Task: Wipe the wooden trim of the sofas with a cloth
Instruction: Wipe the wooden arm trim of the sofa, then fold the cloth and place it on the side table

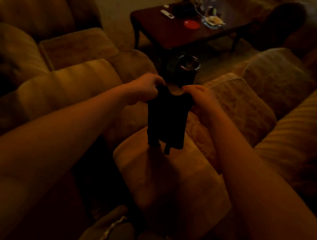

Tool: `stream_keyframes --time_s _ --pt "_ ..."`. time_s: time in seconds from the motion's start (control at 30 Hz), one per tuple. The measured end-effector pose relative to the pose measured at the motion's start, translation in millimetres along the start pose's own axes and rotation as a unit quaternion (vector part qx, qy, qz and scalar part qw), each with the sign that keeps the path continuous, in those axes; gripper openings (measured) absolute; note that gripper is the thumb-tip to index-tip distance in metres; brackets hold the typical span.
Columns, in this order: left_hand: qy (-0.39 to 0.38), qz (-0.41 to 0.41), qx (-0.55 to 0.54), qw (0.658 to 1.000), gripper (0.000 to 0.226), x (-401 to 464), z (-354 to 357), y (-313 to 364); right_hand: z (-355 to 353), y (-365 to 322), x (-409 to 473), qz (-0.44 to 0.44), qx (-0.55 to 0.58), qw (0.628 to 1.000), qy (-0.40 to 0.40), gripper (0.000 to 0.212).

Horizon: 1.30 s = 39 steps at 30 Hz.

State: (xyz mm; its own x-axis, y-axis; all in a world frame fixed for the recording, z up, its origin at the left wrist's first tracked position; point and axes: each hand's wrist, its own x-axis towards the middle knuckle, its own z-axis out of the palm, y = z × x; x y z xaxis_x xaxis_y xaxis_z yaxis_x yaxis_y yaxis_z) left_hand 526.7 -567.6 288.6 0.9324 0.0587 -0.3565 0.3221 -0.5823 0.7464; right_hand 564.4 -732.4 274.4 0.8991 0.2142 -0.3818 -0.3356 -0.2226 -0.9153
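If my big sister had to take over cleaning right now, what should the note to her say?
Left hand: pinching one top corner of the dark cloth.
Right hand: pinching the other top corner, so the cloth hangs spread between both hands above a sofa cushion.
Sofas: one on the left, one on the right. The room is dim and no wooden trim shows clearly from here.
Done: cloth picked up and opened.
Left: no wiping seems started; find the trim and wipe it on each sofa.
Mind the dark cup just beyond the hands.
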Motion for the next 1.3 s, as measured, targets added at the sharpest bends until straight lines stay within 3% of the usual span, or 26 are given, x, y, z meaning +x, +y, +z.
stream_keyframes --time_s 0.03,0.1,0.17,0.23,0.37,0.53,0.63,0.8,0.93,1.2,1.3 --pt "0.027 -0.012 0.003 1.000 0.042 -4 -5 -8 7 0 2 -0.016 -0.023 0.999 -0.015 0.006" --pt "0.058 -0.047 -0.027 0.997 0.042 -14 -12 -29 23 2 7 -0.064 -0.129 0.987 -0.075 0.031" --pt "0.073 -0.068 -0.067 0.993 0.038 -23 -17 -50 47 5 10 -0.099 -0.253 0.947 -0.173 0.065" --pt "0.101 -0.080 -0.080 0.988 0.031 -33 -22 -65 76 9 9 -0.126 -0.351 0.893 -0.252 0.076" --pt "0.164 -0.101 -0.124 0.973 0.012 -56 -35 -92 127 9 1 -0.146 -0.362 0.864 -0.318 0.034" --pt "0.186 -0.138 -0.135 0.963 0.021 -91 -71 -147 198 0 4 -0.150 -0.398 0.840 -0.337 0.025" --pt "0.158 -0.175 -0.103 0.966 0.030 -119 -99 -189 248 2 2 -0.180 -0.376 0.841 -0.345 0.011" --pt "0.063 -0.283 0.006 0.957 0.028 -170 -129 -262 328 6 -7 -0.239 -0.395 0.794 -0.395 0.025" --pt "0.058 -0.324 0.064 0.942 0.024 -206 -137 -311 385 16 -17 -0.252 -0.370 0.806 -0.387 0.022" --pt "0.207 -0.402 0.010 0.892 0.022 -303 -121 -389 474 37 -59 -0.317 -0.431 0.740 -0.409 0.018" --pt "0.251 -0.437 0.009 0.864 0.034 -337 -108 -408 502 48 -73 -0.337 -0.415 0.733 -0.421 0.030"
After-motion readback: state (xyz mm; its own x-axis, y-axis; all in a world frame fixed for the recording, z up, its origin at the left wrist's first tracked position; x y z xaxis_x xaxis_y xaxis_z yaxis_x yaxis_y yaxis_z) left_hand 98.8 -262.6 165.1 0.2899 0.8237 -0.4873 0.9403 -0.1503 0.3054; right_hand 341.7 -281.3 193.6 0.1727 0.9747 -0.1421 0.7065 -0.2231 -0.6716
